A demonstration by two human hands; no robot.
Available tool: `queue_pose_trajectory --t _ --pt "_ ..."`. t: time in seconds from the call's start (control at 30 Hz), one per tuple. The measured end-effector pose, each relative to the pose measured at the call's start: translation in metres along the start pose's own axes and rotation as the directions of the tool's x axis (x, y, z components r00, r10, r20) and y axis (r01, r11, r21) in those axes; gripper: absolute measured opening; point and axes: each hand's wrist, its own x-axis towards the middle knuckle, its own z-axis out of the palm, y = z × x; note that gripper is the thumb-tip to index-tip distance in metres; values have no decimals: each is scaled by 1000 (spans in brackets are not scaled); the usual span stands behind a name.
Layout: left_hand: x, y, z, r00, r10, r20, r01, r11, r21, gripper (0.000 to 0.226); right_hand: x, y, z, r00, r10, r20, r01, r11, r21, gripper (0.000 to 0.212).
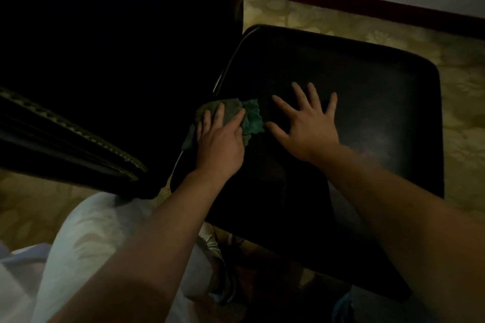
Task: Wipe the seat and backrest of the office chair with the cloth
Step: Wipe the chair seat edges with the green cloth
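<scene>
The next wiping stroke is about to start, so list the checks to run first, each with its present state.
1. Cloth lies on the seat, near the edge by the backrest: ok.
2. Left hand presses on the cloth with straight fingers: ok.
3. Right hand lies spread on the bare seat right beside the cloth, in the way of a stroke towards it: not ok.
4. Seat surface wiped clean: cannot tell, the picture is too dark.
5. Backrest condition: cannot tell, it is in deep shadow.
</scene>
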Motion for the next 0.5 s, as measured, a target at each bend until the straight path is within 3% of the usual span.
queue_pose_trajectory --t 0.2,0.5 --pt "25 4 1 1000 -8 -10 8 1000 8 49 6 6 12 999 49 -2 -49 999 -6 68" --pt "62 8 -7 997 45 -57 -52 990 -128 43 7 5 15 998 45 -40 -45 999 5 68"
